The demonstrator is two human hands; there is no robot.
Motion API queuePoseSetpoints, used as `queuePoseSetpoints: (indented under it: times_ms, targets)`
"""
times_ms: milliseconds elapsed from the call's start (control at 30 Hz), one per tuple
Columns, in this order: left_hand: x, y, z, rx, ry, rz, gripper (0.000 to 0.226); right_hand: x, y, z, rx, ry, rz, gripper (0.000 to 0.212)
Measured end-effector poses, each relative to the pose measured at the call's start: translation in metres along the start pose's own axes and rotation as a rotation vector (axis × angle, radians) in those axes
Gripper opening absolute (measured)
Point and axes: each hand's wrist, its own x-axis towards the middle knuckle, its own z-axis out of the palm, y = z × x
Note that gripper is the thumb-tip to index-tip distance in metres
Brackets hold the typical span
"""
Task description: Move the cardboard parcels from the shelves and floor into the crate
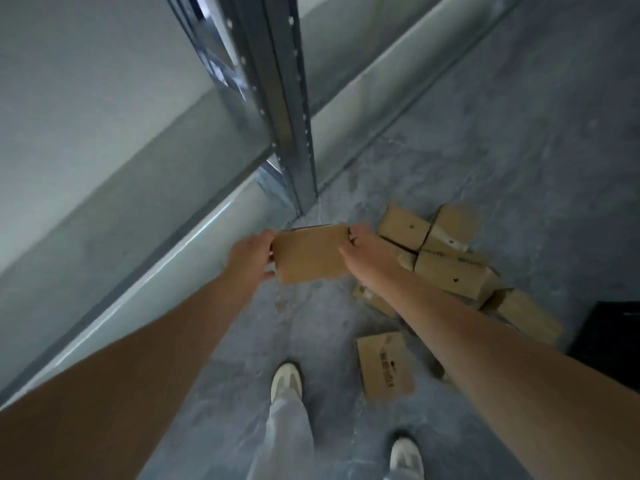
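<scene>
- Right, both hands are on one cardboard parcel [310, 254], held clear above the floor [519, 133], just near of the foot of the metal shelf upright [280, 98].
- The left hand [254, 252] clamps the parcel's left end and the right hand [363, 249] clamps its right end, fingers curled over the edges. The long axis runs left to right between them.
- Both arms are stretched well forward, the forearms converging on the box and the broad face tilted up towards the camera.
- The key relation: a dark crate [609, 337], or what looks like its corner, sits at the right edge, nearer than the parcel. The load has to swing right and back, and the right hand is on the closer side.
- Between them lies a heap of parcels [450, 265] on the floor, so the carry probably needs to pass over it.
- A lone parcel [384, 365] lies flat on the floor by the feet, under the right forearm.
</scene>
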Motion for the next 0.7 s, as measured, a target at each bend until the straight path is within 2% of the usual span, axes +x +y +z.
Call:
queuePoseSetpoints:
  times_ms: [100, 200, 300, 433, 533, 700]
  targets:
    - [-0.079, 0.065, -0.03, -0.107, 0.13, 0.195, 0.028, -0.054, -0.078, -0.061, -0.027, 0.069, -0.179, 0.022]
    - [-0.164, 0.104, -0.052, -0.205, 0.262, 0.364, 0.027, -0.119, -0.14, -0.12, -0.051, 0.139, -0.344, 0.029]
    - [-0.256, 0.127, -0.068, -0.282, 0.304, 0.469, 0.017, -0.19, -0.192, -0.167, -0.009, 0.212, -0.464, 0.033]
    - [-0.358, 0.139, -0.104, -0.334, 0.359, 0.598, 0.032, -0.276, -0.242, -0.193, -0.015, 0.217, -0.628, 0.031]
    - [-0.419, 0.137, -0.144, -0.311, 0.418, 0.736, 0.03, -0.329, -0.273, -0.189, -0.053, 0.138, -0.714, 0.031]
    - [-0.491, 0.102, -0.23, -0.349, 0.565, 0.844, 0.034, -0.41, -0.322, -0.137, 0.086, -0.131, -0.751, 0.03]
